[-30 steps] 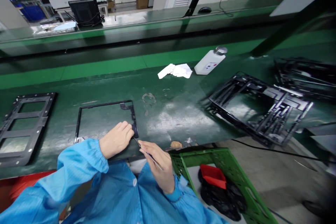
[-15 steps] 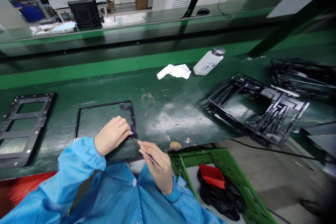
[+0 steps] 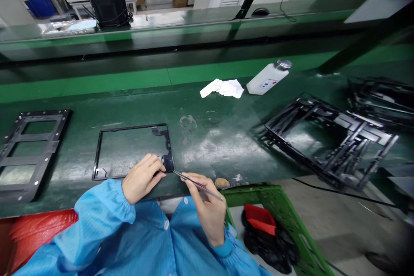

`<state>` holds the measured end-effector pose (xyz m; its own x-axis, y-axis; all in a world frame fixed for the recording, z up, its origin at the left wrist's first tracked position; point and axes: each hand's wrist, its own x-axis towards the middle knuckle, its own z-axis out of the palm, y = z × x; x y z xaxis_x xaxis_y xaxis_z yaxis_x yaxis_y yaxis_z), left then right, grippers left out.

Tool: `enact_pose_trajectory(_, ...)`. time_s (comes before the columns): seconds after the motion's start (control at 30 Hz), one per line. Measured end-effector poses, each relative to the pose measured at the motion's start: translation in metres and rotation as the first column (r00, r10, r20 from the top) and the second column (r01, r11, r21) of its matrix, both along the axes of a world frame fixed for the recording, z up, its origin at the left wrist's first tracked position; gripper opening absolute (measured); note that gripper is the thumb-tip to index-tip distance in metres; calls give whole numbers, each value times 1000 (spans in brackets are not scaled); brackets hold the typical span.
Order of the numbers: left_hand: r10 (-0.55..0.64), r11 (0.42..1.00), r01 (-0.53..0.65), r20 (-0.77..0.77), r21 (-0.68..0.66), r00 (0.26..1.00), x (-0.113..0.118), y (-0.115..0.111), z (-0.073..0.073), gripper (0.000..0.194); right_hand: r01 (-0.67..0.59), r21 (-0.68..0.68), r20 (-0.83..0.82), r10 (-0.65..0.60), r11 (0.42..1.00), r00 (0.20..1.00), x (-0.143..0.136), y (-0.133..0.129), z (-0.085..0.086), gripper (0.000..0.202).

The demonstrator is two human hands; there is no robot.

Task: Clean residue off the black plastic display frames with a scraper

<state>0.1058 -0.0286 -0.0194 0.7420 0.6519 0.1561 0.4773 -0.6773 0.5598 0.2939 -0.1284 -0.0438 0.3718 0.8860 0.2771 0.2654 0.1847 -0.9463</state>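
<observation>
Shifting outward beside a thin black rectangular frame [image 3: 132,127], baring its corner [image 3: 168,164], slim silver tweezers [image 3: 204,189] are pinched by the right hand [image 3: 208,207]; any grip by the left hand [image 3: 142,179] is unclear.

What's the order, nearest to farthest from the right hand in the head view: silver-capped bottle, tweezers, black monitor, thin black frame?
1. Tweezers, in the right hand.
2. Thin black frame, to its left.
3. Silver-capped bottle, ahead, slightly right.
4. Black monitor, far back left.

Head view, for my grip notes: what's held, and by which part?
Right hand pinches a thin metal tool near its tip; left hand is at the black frame, its grip unclear.
</observation>
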Motion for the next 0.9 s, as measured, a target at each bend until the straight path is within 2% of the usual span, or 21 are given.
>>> enact_pose_trajectory(0.17, 14, 1000, -14, -1, -25, 1000, 0, -1, -1, 13, -11, 0, -35, 11, 1000, 999, 0, -1, -3, 8)
enact_pose_trajectory(0.47, 9, 1000, -9, 2, -19, 1000, 0, -1, 0, 12, -67, -73, -13, 66, 995, 998, 7, 1, 5, 7)
enact_pose_trajectory(0.67, 12, 1000, -12, 16, -27, 1000, 1, -1, -1, 12, -195, -218, -250, 139, 956, 958, 20, 14, 11, 15)
enact_pose_trajectory(0.9, 35, 998, -33, 36, -49, 999, 0, 0, -6, 5, -243, -362, -443, 63, 900, 894, 25, 33, 23, 28)
